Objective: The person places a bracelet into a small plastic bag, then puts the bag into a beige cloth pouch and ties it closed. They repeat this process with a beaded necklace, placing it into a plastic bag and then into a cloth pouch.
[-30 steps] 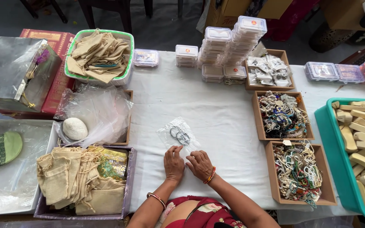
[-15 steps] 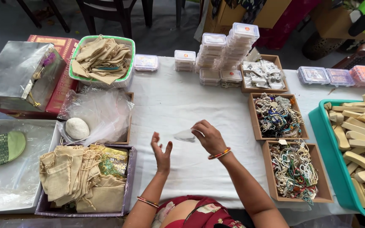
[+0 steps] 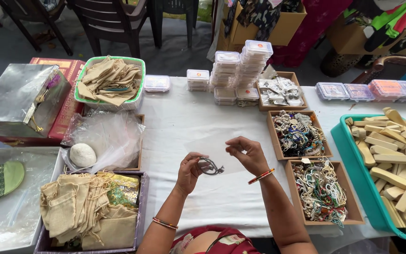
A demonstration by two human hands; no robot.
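Observation:
My left hand [image 3: 190, 171] is raised over the white tablecloth [image 3: 179, 117] and pinches a small dark bracelet [image 3: 209, 166] between its fingertips. My right hand [image 3: 246, 155] is lifted beside it with the fingers curled; a thin clear plastic pouch [image 3: 212, 146] hangs at its fingertips, hard to make out against the cloth. Both wrists wear bangles.
Wooden trays of beaded bracelets [image 3: 298, 133] [image 3: 320, 190] stand to the right, next to a teal bin of wooden pieces [image 3: 395, 164]. Stacked clear boxes [image 3: 240, 70] line the back. On the left lie cloth pouches [image 3: 85, 211], a green basket [image 3: 110, 83] and plastic bags [image 3: 104, 139].
Both hands rose from the table. The bracelet that lay inside the clear pouch on the cloth is now out of it, held by my left hand; my right hand lifted the pouch.

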